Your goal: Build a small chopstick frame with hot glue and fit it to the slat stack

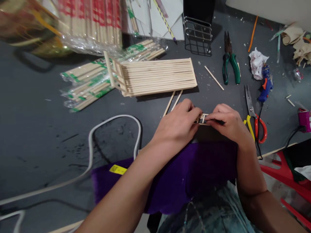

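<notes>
Close to the table's front edge, my left hand [181,121] grips the left end of a small frame of short wooden sticks [203,119]. The fingers of my right hand [224,121] pinch its right end, so both ends are hidden. Beyond my hands lies a larger bed-like piece of pale sticks [159,77], with an upright rack at its left end. Two loose sticks [169,103] stick out just behind my left hand. Another short stick [213,77] rests farther back on the grey table.
Green-handled pliers [228,60], red-and-yellow-handled scissors [254,116] and a blue glue gun [265,84] lie at the right. Wrapped chopsticks [89,79] lie at the left. A white cable [91,145] loops beside a purple cloth [194,174]. A wire basket [198,30] stands at the back.
</notes>
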Motion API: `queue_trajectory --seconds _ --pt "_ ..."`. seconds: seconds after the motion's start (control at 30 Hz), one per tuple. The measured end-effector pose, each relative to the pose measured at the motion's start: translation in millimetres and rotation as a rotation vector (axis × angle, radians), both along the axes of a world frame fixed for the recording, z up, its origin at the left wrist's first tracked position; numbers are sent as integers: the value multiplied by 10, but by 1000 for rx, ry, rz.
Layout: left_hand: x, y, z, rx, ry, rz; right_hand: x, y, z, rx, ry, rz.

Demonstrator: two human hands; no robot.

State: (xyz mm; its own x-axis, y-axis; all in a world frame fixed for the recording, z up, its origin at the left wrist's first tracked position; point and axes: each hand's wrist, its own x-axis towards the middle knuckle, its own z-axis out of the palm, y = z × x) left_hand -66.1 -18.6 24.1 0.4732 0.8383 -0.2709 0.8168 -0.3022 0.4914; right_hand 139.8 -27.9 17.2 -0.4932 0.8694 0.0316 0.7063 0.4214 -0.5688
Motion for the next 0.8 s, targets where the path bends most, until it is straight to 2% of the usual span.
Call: queue_trajectory --seconds 0.3,0.57,0.8 --pt "-16 -1 -23 25 -29 -4 3 -6 -22 -15 4 -2" --pt "-109 -1 -88 27 -205 -3 2 2 1 35 61 -55" --pt "-99 7 -84 28 -201 18 -87 -23 -43 15 16 8"
